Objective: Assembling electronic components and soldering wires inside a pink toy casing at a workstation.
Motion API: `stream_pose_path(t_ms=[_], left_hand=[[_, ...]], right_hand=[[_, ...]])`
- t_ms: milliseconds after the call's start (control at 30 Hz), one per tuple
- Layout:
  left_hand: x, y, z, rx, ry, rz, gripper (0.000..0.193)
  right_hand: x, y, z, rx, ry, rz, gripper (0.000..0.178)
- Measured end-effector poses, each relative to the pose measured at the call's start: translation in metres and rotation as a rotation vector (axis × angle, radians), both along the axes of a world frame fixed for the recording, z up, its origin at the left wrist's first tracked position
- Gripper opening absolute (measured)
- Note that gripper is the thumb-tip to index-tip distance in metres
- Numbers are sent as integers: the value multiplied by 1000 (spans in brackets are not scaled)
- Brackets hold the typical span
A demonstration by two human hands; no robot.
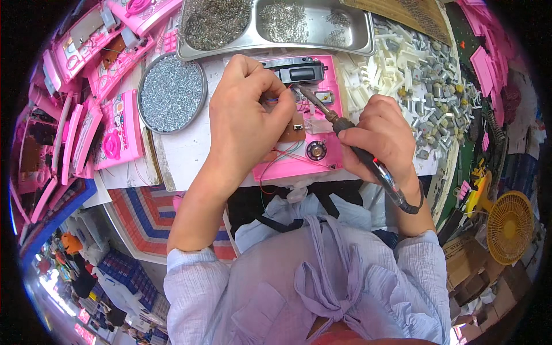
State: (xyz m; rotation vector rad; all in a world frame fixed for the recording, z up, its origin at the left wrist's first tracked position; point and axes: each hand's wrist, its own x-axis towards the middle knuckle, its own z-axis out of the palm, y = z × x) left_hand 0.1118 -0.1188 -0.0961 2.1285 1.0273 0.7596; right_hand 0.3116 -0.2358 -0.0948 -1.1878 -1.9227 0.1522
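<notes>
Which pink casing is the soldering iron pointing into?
The pink casing between the left hand and right hand, holding a round speaker; the other pink pieces lie off to the sides, away from the iron.

Bright, soft light on the worktable, lower-left glare, fisheye curvature, black corners.

On your surface, the casing has a dish at nine o'clock, tray at twelve and parts at three.

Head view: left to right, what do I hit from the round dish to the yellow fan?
Round dish of small metal parts → left hand → round speaker → right hand → yellow fan.
</notes>
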Motion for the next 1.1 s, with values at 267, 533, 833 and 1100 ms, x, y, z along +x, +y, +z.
stream_pose_path(t_ms=[267, 533, 833, 1100], left_hand=[[2, -1, -3, 20, 20, 13, 10], [4, -3, -3, 47, 35, 29, 10], [7, -6, -1, 11, 35, 64, 10], [7, -7, -5, 100, 49, 60, 12]], right_hand=[[6, 3, -1, -20, 133, 34, 39], [5, 8, -1, -33, 146, 24, 34], [4, 10, -5, -18, 134, 15, 32], [2, 12, -3, -9, 139, -14, 32]])
